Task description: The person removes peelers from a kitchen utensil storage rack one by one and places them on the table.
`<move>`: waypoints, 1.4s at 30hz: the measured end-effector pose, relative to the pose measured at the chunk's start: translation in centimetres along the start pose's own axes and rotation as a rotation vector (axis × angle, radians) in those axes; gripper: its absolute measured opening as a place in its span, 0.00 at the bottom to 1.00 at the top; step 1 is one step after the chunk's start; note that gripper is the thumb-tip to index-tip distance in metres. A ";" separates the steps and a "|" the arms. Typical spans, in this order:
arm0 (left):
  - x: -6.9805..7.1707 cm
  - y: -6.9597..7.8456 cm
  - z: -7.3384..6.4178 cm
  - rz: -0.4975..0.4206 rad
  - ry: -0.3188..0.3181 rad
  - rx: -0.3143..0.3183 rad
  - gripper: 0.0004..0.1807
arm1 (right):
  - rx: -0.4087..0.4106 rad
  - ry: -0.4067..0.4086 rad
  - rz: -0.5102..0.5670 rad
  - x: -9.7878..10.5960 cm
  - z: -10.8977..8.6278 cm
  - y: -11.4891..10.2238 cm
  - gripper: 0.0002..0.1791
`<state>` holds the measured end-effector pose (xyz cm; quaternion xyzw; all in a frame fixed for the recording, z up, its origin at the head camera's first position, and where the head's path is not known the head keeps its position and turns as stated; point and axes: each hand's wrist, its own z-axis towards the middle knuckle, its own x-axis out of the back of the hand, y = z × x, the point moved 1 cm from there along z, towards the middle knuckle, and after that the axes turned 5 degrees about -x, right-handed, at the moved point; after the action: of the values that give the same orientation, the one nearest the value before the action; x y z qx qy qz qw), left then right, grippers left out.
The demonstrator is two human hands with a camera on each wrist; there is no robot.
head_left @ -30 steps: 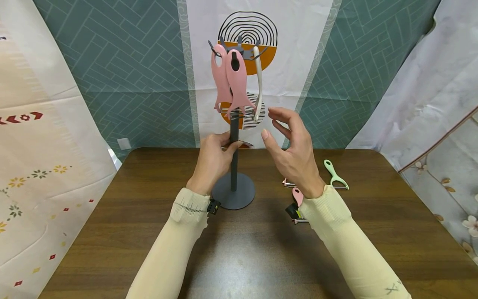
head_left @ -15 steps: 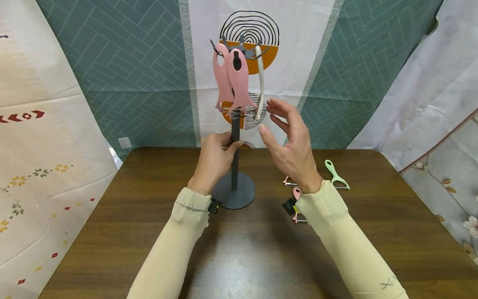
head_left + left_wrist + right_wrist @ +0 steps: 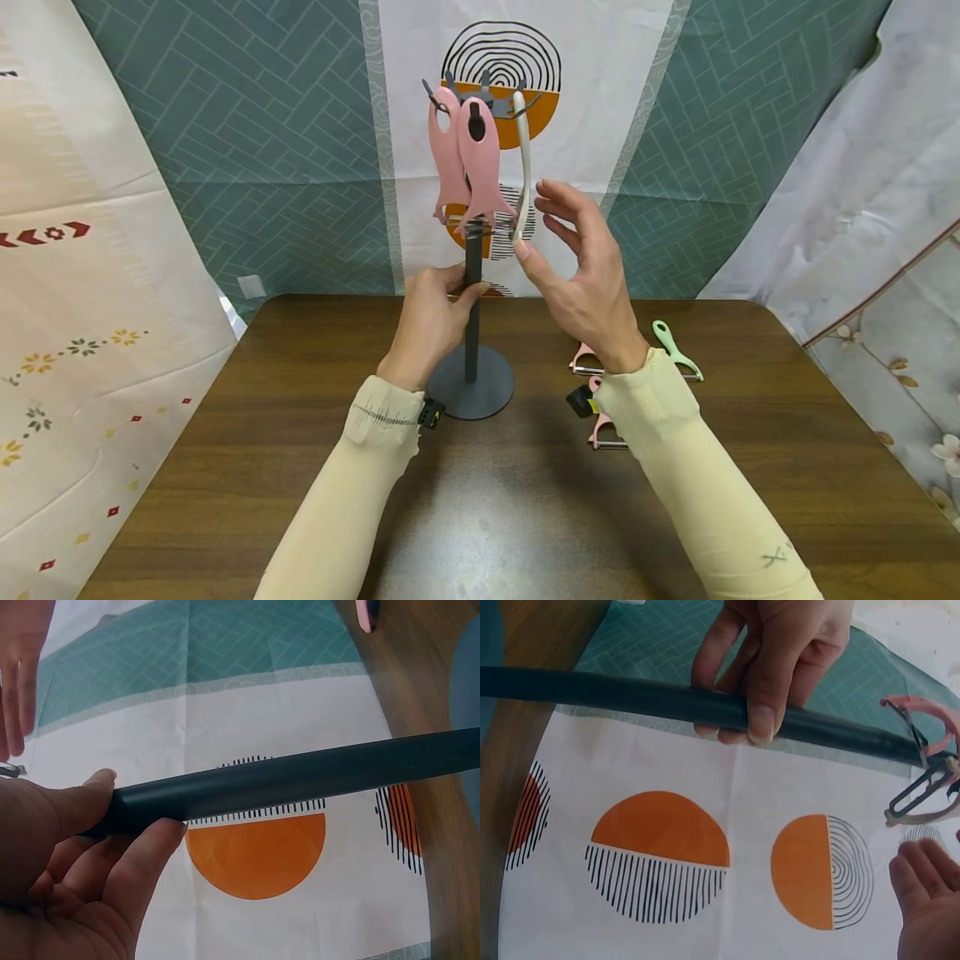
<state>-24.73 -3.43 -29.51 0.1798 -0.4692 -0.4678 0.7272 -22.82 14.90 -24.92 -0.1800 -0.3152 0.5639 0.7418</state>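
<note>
A dark grey stand (image 3: 472, 333) with a round base rises from the table, its top ring of hooks holding peelers. My left hand (image 3: 431, 321) grips its pole between thumb and fingers; the left wrist view shows the pole (image 3: 300, 778) up close. Two pink peelers (image 3: 480, 162) hang at the front, heads down, overlapping. A white peeler (image 3: 524, 158) hangs edge-on at the right. Beside that one, my right hand (image 3: 592, 279) is raised with fingers spread and slightly bent. Its thumb tip lies at the white peeler's lower end; whether they touch, I cannot tell.
On the brown wooden table (image 3: 315, 500), a green peeler (image 3: 671, 346) lies at the right. Two pink peelers (image 3: 602, 429) lie partly hidden under my right wrist. A patterned cloth (image 3: 300, 167) hangs behind the table.
My right hand has moved up and slightly left, bringing its thumb to the white peeler's lower end. The left hand keeps its grip on the pole, and the hanging peelers stay put.
</note>
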 end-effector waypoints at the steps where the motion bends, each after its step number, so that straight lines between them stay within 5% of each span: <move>1: 0.0 0.0 0.0 -0.002 -0.001 0.001 0.10 | -0.003 -0.014 0.007 0.0 0.1 -0.1 0.35; 15: -0.1 0.2 0.0 -0.008 -0.008 0.005 0.11 | -0.003 -0.112 0.088 -0.3 0.5 -2.5 0.35; 28: 0.0 0.2 0.0 -0.009 -0.013 0.028 0.12 | -0.014 -0.116 0.152 -0.7 1.5 1.3 0.32; 42: 0.0 0.1 0.0 0.004 -0.009 0.023 0.13 | 0.027 -0.123 0.214 -0.8 1.6 1.7 0.30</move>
<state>-24.67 -3.40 -29.48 0.1851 -0.4782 -0.4616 0.7238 -25.25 14.48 -25.05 -0.1677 -0.3314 0.6541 0.6589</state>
